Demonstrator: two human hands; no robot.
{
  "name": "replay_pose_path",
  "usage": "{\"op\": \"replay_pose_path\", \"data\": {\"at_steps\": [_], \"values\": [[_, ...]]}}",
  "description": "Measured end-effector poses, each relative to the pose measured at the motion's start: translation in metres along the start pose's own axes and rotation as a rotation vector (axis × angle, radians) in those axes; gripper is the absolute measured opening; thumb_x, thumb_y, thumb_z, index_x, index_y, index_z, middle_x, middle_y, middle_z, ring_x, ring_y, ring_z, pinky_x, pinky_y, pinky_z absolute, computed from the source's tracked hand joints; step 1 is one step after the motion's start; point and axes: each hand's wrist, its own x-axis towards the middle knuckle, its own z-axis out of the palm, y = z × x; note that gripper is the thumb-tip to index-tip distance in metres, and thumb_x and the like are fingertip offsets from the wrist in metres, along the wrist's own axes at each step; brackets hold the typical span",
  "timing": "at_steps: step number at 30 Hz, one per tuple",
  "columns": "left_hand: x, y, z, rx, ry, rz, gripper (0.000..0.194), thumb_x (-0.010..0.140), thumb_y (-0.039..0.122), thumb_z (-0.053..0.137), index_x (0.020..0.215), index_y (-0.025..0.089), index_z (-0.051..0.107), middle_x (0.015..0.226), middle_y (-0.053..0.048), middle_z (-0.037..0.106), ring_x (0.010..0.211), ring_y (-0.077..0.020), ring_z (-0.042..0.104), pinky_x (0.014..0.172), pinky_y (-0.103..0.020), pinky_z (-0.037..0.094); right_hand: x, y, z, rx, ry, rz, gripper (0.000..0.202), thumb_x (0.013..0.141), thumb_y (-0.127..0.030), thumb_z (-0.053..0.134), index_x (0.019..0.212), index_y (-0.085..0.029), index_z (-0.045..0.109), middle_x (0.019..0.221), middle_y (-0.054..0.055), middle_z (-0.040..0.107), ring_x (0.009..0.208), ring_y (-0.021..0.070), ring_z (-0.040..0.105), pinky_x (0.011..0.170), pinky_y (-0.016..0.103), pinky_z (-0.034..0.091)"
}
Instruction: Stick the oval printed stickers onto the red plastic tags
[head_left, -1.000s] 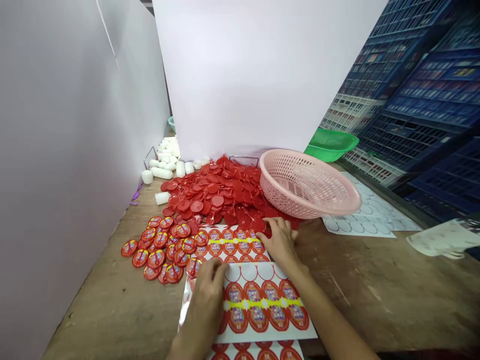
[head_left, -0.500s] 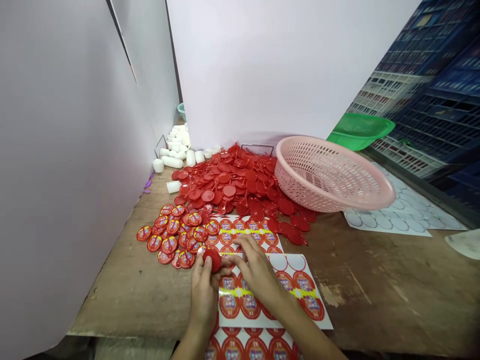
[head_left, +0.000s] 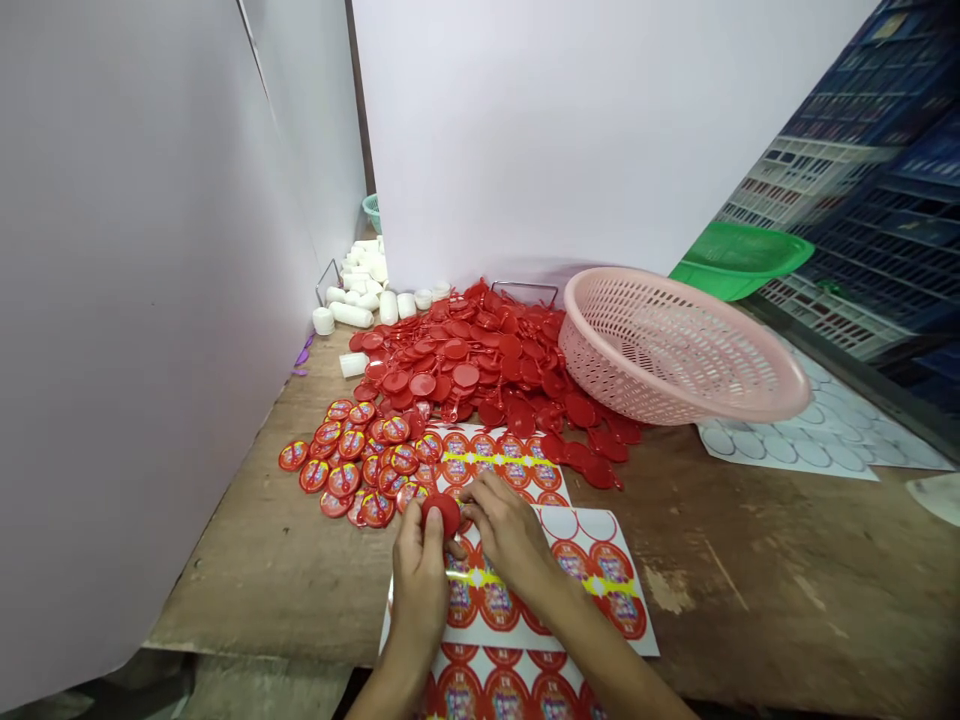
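Observation:
My left hand (head_left: 421,568) grips a red plastic disc (head_left: 442,510), thumb on its face. At the disc's right edge are the bent, closed fingers of my right hand (head_left: 511,538); what exactly lies between their tips is partly hidden. Under both hands lies a sheet of round red stickers (head_left: 574,632), with blank white circles at its top edge. More sticker sheets show behind it and at the front table edge. Left of the hands is a heap of discs with stickers (head_left: 343,480). Beyond them spreads a big pile of plain red discs (head_left: 480,350), some with small handles.
A pink perforated basket (head_left: 622,375) stands right of the pile, near a green basin (head_left: 739,262). White plastic containers (head_left: 351,314) lie at the back left. Pale panels (head_left: 525,130) border the table. Sheets with circle outlines (head_left: 787,450) lie at right.
My left hand has shifted slightly right with the disc, its thumb now over the disc's face. My right hand's fingers have closed in toward the disc's edge. The view has shifted slightly.

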Motion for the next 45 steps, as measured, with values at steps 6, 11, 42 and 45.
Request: {"op": "replay_pose_path", "data": {"at_steps": [6,11,42,45], "values": [[-0.002,0.008,-0.01,-0.063,0.036,-0.055,0.033,0.079,0.053,0.061,0.08,0.02,0.055,0.066,0.003,0.057,0.055,-0.0129,0.053,0.054,-0.023,0.044,-0.003,-0.004,0.004,-0.032,0.019,-0.009,0.025,0.083,0.0,0.039,0.081,-0.021,0.052,0.086,0.004,0.055,0.078,0.0186,0.052,0.067,0.029,0.04],[0.0,0.02,-0.014,-0.208,0.092,-0.028,0.029,0.075,0.046,0.068,0.076,0.018,0.057,0.065,0.004,0.055,0.06,-0.0111,0.053,0.058,-0.02,0.045,-0.014,-0.012,-0.015,0.205,-0.029,0.106,0.019,0.083,-0.006,0.037,0.079,-0.022,0.045,0.087,0.003,0.052,0.08,0.019,0.05,0.071,0.031,0.041],[0.01,-0.001,0.003,-0.425,-0.135,-0.217,0.043,0.066,0.043,0.078,0.097,0.017,0.064,0.077,0.001,0.062,0.067,-0.0138,0.066,0.075,-0.036,0.06,0.0,-0.016,-0.011,0.405,0.061,0.32,0.029,0.081,-0.018,0.044,0.103,-0.025,0.028,0.076,-0.003,0.052,0.072,0.0173,0.057,0.069,0.031,0.046],[0.01,0.0,0.003,-0.444,-0.139,-0.212,0.04,0.066,0.043,0.078,0.095,0.017,0.065,0.065,0.006,0.053,0.059,-0.0094,0.06,0.073,-0.035,0.06,0.002,-0.015,-0.011,0.377,0.062,0.316,0.027,0.08,-0.018,0.044,0.102,-0.025,0.028,0.076,-0.003,0.051,0.071,0.0171,0.056,0.068,0.03,0.045]]}}
